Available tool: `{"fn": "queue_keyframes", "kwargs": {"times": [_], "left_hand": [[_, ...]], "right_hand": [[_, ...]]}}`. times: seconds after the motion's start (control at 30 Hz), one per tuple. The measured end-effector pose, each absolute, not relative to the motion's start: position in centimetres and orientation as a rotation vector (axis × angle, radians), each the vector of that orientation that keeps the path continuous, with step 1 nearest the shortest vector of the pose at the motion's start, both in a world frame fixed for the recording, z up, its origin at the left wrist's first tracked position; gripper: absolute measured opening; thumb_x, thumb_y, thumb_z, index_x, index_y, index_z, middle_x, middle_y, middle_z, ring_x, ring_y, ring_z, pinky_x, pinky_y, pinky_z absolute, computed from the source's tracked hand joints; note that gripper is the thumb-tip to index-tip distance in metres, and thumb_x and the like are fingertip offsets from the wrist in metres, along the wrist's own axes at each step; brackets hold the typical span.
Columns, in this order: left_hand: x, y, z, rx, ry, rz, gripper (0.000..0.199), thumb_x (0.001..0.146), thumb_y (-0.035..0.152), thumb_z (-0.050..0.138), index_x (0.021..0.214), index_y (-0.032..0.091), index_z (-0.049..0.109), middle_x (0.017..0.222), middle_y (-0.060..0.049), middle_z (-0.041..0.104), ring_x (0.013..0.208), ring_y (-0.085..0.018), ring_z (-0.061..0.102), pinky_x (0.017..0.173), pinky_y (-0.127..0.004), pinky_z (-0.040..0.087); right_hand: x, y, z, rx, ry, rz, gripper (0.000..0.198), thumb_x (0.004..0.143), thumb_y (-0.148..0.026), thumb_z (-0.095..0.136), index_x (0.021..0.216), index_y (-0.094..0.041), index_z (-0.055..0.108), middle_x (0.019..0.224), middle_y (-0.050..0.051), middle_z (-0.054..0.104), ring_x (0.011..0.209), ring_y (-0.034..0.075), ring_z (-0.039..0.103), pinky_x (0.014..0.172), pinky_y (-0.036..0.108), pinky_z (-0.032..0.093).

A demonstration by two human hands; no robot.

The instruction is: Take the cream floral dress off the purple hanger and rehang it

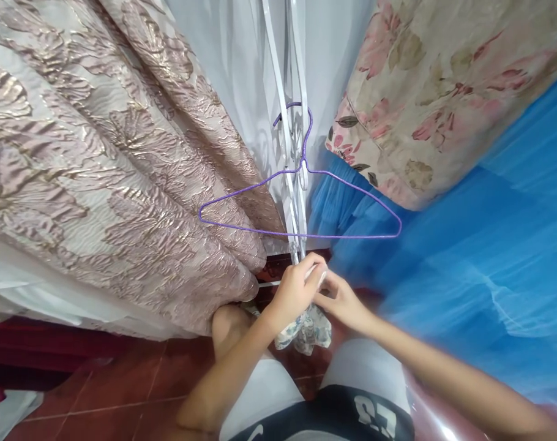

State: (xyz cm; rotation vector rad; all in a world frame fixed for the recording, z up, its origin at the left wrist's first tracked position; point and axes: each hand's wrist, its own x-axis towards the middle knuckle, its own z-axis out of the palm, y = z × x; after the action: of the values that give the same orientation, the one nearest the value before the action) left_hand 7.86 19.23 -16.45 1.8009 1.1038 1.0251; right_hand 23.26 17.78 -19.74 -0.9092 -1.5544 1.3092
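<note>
here, both hands (293,288) pinch patterned cloth (310,331) between pink brocade (136,141) and blue tulle (480,257), a purple hanger (303,161) hanging beyond.

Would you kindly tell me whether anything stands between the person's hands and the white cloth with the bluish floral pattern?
Nothing visible does: the left hand and right hand meet right above the white, bluish-floral cloth, which shows directly below them. The purple wire hanger is beyond the hands, not between.
</note>
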Motion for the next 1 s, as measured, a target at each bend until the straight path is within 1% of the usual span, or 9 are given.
{"fn": "queue_keyframes", "kwargs": {"times": [0.2,0.3,0.43,0.57,0.63,0.7,0.77,0.83,1.0], "left_hand": [[3.7,18.4,-18.8,1.547,0.823,0.702,0.030,0.095,0.040,0.063,0.118,0.021,0.059,0.085,-0.002,0.068,0.072,-0.018,0.064,0.062,-0.024,0.049],[1.2,18.1,-20.8,1.649,0.868,0.573,0.019,0.091,0.036,0.063,0.094,0.018,0.067,0.085,-0.003,0.067,0.077,-0.020,0.061,0.067,-0.026,0.049],[-1.3,18.1,-21.4,1.711,0.973,0.523,0.029,0.093,0.036,0.057,0.074,0.015,0.062,0.071,0.000,0.059,0.068,-0.015,0.054,0.063,-0.024,0.041],[-2.2,18.0,-18.6,1.701,1.086,0.894,0.019,0.091,0.025,0.053,0.088,0.016,0.069,0.082,-0.002,0.068,0.076,-0.017,0.060,0.071,-0.025,0.045],[-1.6,17.5,-16.6,1.702,1.111,0.992,0.018,0.090,0.022,0.053,0.090,0.017,0.070,0.083,-0.002,0.070,0.077,-0.017,0.062,0.071,-0.025,0.046],[-0.4,16.9,-14.7,1.711,1.081,0.947,0.017,0.090,0.020,0.053,0.089,0.018,0.070,0.082,-0.001,0.070,0.075,-0.016,0.063,0.068,-0.024,0.046],[1.1,16.3,-13.2,1.742,1.046,0.867,0.017,0.091,0.019,0.054,0.088,0.019,0.071,0.081,0.000,0.071,0.074,-0.016,0.063,0.066,-0.023,0.046],[2.2,16.1,-12.1,1.816,1.069,0.813,0.017,0.091,0.018,0.055,0.086,0.019,0.071,0.080,0.001,0.071,0.074,-0.015,0.064,0.066,-0.022,0.046],[-0.7,17.6,-10.9,2.001,1.275,0.633,0.018,0.091,0.021,0.055,0.089,0.021,0.073,0.085,0.002,0.074,0.079,-0.017,0.067,0.072,-0.024,0.047]], "right_hand": [[25.6,17.2,-16.5,-0.916,-1.623,1.119,0.014,0.088,-0.032,0.068,0.082,-0.020,0.067,0.076,0.003,0.068,0.068,0.019,0.062,0.061,0.029,0.054],[28.5,16.9,-14.9,-0.965,-1.478,0.994,0.017,0.081,-0.032,0.074,0.073,-0.022,0.063,0.063,0.000,0.060,0.053,0.016,0.053,0.046,0.024,0.045],[32.4,16.7,-13.2,-1.078,-1.165,1.009,0.020,0.073,-0.032,0.079,0.079,-0.024,0.062,0.064,-0.001,0.060,0.051,0.015,0.054,0.045,0.024,0.045],[34.3,17.3,-12.2,-1.051,-1.311,1.369,0.037,0.080,-0.038,0.079,0.111,-0.026,0.062,0.078,0.000,0.068,0.060,0.016,0.062,0.050,0.024,0.048],[33.7,17.7,-12.1,-1.031,-1.615,1.695,0.058,0.086,-0.040,0.076,0.136,-0.025,0.051,0.096,0.005,0.073,0.078,0.020,0.070,0.063,0.027,0.054],[31.7,17.7,-12.5,-0.962,-1.893,1.942,0.071,0.086,-0.041,0.076,0.147,-0.021,0.044,0.115,0.011,0.072,0.097,0.025,0.070,0.080,0.033,0.056],[28.7,17.2,-13.8,-0.816,-2.054,2.065,0.072,0.080,-0.041,0.082,0.141,-0.018,0.053,0.125,0.012,0.069,0.107,0.026,0.067,0.091,0.037,0.055],[25.6,16.3,-15.7,-0.648,-2.064,2.157,0.066,0.072,-0.039,0.088,0.128,-0.016,0.063,0.120,0.010,0.070,0.107,0.026,0.065,0.097,0.039,0.052],[23.0,15.1,-19.4,-0.754,-1.392,2.328,0.041,0.074,-0.030,0.081,0.110,-0.016,0.066,0.094,0.003,0.070,0.081,0.016,0.065,0.074,0.026,0.053]]}}
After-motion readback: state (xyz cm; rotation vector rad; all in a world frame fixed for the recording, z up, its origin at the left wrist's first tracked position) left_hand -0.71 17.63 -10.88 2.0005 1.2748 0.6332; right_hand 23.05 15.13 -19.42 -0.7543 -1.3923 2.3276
